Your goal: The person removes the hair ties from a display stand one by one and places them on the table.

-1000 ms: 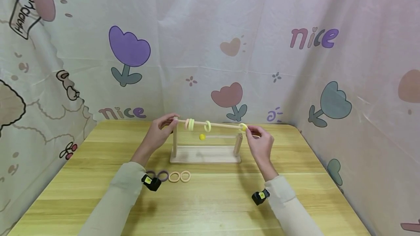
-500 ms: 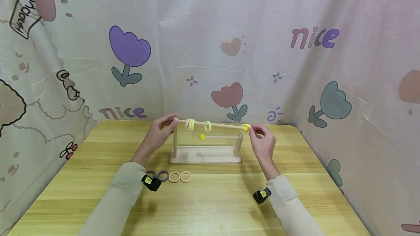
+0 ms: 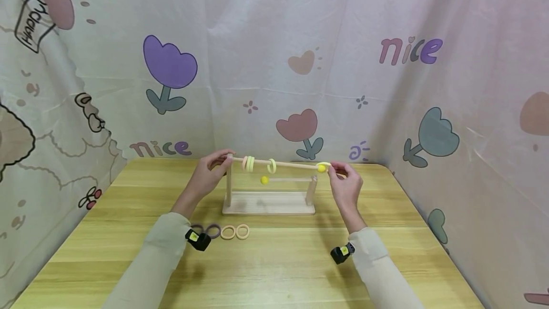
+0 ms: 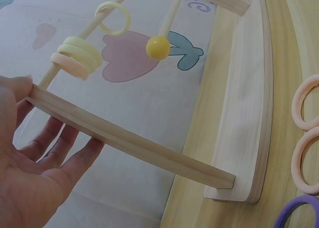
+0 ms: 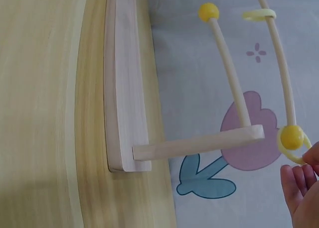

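A wooden stand [image 3: 268, 205] has two posts and two rods, each rod ending in a yellow ball. My left hand [image 3: 205, 175] grips the top of the taller left post [image 4: 134, 136], thumb above and fingers beneath in the left wrist view. From that post the upper rod [image 5: 283, 73] reaches right, carrying a pink ring and several pale yellow rings [image 4: 79, 54]. At its far end, my right hand [image 3: 346, 186] pinches a yellow ring [image 5: 287, 155], which appears to loop around the end ball [image 5: 292, 137]. Some right fingertips are cut off in the right wrist view.
On the table in front of the stand lie two peach rings [image 3: 242, 231] and two purple rings [image 3: 213, 231], one partly behind the left wrist camera. The lower rod [image 3: 289, 179] points left from the shorter right post [image 3: 311, 190]. A patterned curtain [image 3: 266, 70] hangs behind the table.
My right hand has shifted a little to the right, drawing the pinched yellow ring along to the rod's ball end. My left hand and the stand have stayed in place.
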Demonstrator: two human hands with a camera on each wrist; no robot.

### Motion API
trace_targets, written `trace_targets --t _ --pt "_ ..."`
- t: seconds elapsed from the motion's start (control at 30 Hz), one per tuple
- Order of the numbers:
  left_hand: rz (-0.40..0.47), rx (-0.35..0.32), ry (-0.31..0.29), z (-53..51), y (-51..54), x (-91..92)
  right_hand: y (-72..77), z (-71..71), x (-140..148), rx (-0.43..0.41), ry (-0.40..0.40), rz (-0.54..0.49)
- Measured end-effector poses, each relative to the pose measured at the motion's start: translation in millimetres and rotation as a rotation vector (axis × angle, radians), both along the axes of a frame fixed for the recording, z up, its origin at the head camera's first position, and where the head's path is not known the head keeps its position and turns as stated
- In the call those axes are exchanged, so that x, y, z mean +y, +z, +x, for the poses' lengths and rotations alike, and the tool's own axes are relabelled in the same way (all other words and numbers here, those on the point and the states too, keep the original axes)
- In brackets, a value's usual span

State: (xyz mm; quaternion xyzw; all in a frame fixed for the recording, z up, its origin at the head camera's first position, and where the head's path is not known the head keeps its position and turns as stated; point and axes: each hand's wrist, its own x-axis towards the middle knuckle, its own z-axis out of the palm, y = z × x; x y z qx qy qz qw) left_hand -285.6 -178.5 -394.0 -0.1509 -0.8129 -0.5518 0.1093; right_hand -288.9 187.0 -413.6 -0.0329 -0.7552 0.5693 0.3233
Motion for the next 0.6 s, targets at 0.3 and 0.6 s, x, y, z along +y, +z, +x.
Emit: trace_targets --t 0.3,0.6 --pt "0.011 0.005 -0.007 -1.0 -1.3 0.6 2.4 0.9 11.8 -0.014 -0.010 -0.033" --pt "-0.012 -0.012 0.005 0.0 -0.2 1.1 13.1 12.6 27.2 -0.036 0.043 -0.039"
